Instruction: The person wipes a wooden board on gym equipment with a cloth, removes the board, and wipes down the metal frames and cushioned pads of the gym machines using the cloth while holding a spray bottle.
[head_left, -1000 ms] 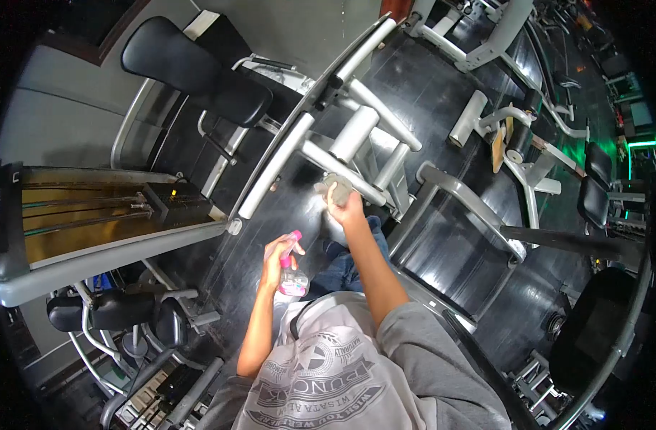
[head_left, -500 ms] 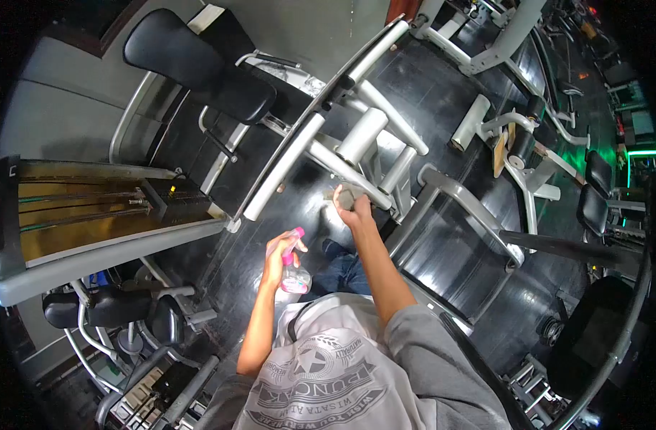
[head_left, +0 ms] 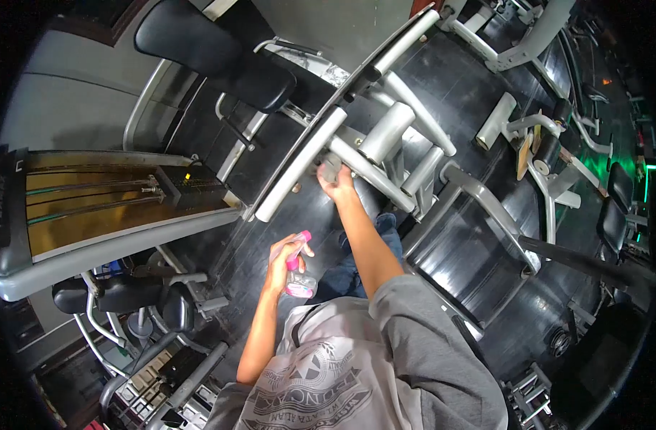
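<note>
The person stood over the gym floor (head_left: 263,247), both arms reaching fwd from a grey T-shirt (head_left: 321,380). The left hand (head_left: 279,264) was curled narrow around the neck of the spray bottle (head_left: 300,281), a clear one w/ a pink spray head (head_left: 299,239) — held a bit tilted, above the floor, w/ the pink part uppermost. The right hand (head_left: 336,186) was closed on a greyish cloth (head_left: 330,169), its outline blurred, just beside the silver crossbar (head_left: 371,174) of a machine; whether cloth and metal touched, I couldn't tell. The hands were well apart, the right one farther fwd. A long silver tube (head_left: 301,165) ran near the cloth on the left, and a thick, short silver cylinder (head_left: 387,133) sat on the other side of it. Beyond the tube was a black padded seat (head_left: 260,82); to the left, a cable machine (head_left: 120,208) marked "PLAMAX" — cables showing over a gold-coloured panel. More equip. stood off to the right, incl. a black roller (head_left: 547,150), w/ a green light (head_left: 651,168) at the far edge.
</note>
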A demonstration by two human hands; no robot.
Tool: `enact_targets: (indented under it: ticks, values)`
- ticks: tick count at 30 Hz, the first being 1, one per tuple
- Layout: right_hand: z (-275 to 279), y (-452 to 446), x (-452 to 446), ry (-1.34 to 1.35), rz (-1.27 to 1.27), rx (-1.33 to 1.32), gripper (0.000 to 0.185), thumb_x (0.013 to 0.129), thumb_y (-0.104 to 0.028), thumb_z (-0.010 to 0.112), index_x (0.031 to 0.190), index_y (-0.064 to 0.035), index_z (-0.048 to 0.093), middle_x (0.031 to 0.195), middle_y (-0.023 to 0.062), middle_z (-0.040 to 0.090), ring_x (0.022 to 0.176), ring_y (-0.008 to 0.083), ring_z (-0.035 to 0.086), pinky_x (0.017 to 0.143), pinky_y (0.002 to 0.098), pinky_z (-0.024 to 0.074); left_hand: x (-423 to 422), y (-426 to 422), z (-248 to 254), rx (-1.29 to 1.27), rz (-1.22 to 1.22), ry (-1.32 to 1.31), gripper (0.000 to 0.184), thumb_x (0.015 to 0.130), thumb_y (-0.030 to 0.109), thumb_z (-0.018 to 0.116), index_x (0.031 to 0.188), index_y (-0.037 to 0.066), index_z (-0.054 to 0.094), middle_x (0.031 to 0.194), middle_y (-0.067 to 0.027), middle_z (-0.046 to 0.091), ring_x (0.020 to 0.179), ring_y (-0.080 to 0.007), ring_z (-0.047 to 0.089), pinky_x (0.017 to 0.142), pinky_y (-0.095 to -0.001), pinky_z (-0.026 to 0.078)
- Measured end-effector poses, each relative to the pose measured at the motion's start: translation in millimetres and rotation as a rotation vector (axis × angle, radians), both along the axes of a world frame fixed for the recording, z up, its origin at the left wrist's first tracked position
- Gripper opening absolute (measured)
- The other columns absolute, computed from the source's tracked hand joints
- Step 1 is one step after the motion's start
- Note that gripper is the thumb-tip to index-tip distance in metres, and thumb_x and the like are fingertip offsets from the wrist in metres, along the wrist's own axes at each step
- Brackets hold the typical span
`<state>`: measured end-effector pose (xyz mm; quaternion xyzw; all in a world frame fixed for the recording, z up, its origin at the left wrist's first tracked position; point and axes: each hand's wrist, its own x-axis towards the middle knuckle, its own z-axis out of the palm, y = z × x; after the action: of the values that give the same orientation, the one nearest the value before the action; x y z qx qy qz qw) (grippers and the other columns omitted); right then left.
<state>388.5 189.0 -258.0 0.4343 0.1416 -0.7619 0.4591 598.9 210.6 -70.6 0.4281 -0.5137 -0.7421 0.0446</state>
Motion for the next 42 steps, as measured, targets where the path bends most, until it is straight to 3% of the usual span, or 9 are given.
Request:
enact_targets:
  ticks: [4,9,17,19,24,26,31,39,42]
  values:
    - [-28,77,12,-0.126,-0.207,-0.277,0.022,0.097,-0.023,0.051,0.111,-0.0092,0.061,0.104,0.0089,0.065,0.093,0.0266,0.061,0.072,0.0389,0.0556,8,-3,-9,0.048,0.004,0.033,0.041,0.086,0.032,0.055,0.102,-0.004,0.061,0.08,-0.0127,0.065,0.051,-0.0156,0.055,0.049,-0.0273,0.044]
    - [3,143,12,0.003,-0.184,-0.095,0.023,0.099,-0.017,0.046,0.115,-0.0068,0.059,0.11,0.0096,0.064,0.091,0.0224,0.061,0.071,0.0357,0.0551,9,-4,-16,0.073,0.017,0.023,0.043,0.086,0.033,0.054,0.105,-0.005,0.061,0.081,-0.0134,0.066,0.051,-0.0159,0.055,0.05,-0.0281,0.045]
    - [-2,28,17,-0.007,-0.033,-0.284,0.028,0.101,-0.028,0.046,0.114,-0.0074,0.06,0.111,0.0106,0.062,0.09,0.0263,0.06,0.075,0.0401,0.0561,20,-17,-15,0.073,0.02,0.03,0.044,0.086,0.033,0.053,0.106,-0.006,0.06,0.079,-0.0133,0.066,0.05,-0.0156,0.055,0.049,-0.0276,0.045]
    - [19,-1,18,0.308,0.193,0.147,0.028,0.103,-0.033,0.045,0.116,-0.0117,0.057,0.106,0.0071,0.063,0.093,0.0211,0.061,0.072,0.0391,0.055,16,-18,-11,0.06,0.018,0.018,0.044,0.086,0.033,0.053,0.106,-0.006,0.06,0.079,-0.0133,0.066,0.05,-0.0155,0.055,0.049,-0.0275,0.045]
    - [32,24,28,0.369,0.299,0.105,0.03,0.101,-0.04,0.047,0.112,-0.0157,0.059,0.106,0.0039,0.064,0.092,0.0184,0.062,0.067,0.0386,0.054,9,-17,-9,0.057,0.01,0.023,0.045,0.086,0.032,0.055,0.108,-0.006,0.06,0.079,-0.0133,0.066,0.05,-0.0155,0.055,0.049,-0.0274,0.045]
    - [41,44,28,0.262,0.196,-0.383,0.025,0.098,-0.035,0.051,0.105,-0.0143,0.063,0.103,0.0047,0.066,0.088,0.0197,0.063,0.064,0.0351,0.0532,6,-14,-11,0.082,0.008,0.044,0.044,0.087,0.032,0.055,0.108,-0.006,0.061,0.079,-0.0133,0.066,0.05,-0.0159,0.055,0.049,-0.0275,0.045]
    - [90,32,14,0.02,-0.156,-0.576,0.016,0.089,-0.017,0.062,0.097,-0.0033,0.064,0.092,0.0092,0.067,0.081,0.021,0.063,0.062,0.0294,0.0535,-5,-7,-15,0.09,-0.021,0.05,0.044,0.087,0.032,0.055,0.108,-0.005,0.061,0.079,-0.0129,0.066,0.05,-0.0161,0.055,0.049,-0.0276,0.045]
    - [94,75,14,-0.017,-0.129,-0.623,0.027,0.094,-0.018,0.052,0.112,0.0013,0.059,0.108,0.0161,0.063,0.09,0.0244,0.06,0.064,0.0286,0.0564,-10,-3,-6,0.093,0.001,0.092,0.047,0.087,0.033,0.055,0.113,-0.006,0.06,0.08,-0.0122,0.067,0.05,-0.015,0.055,0.049,-0.0273,0.044]
    - [111,76,13,-0.079,-0.23,-0.503,0.037,0.09,-0.016,0.058,0.12,0.0066,0.056,0.1,0.0179,0.063,0.088,0.0271,0.057,0.062,0.0242,0.0566,-4,-6,-10,0.095,0.005,0.102,0.049,0.087,0.033,0.055,0.115,-0.007,0.059,0.08,-0.0117,0.066,0.05,-0.0146,0.054,0.049,-0.0272,0.044]
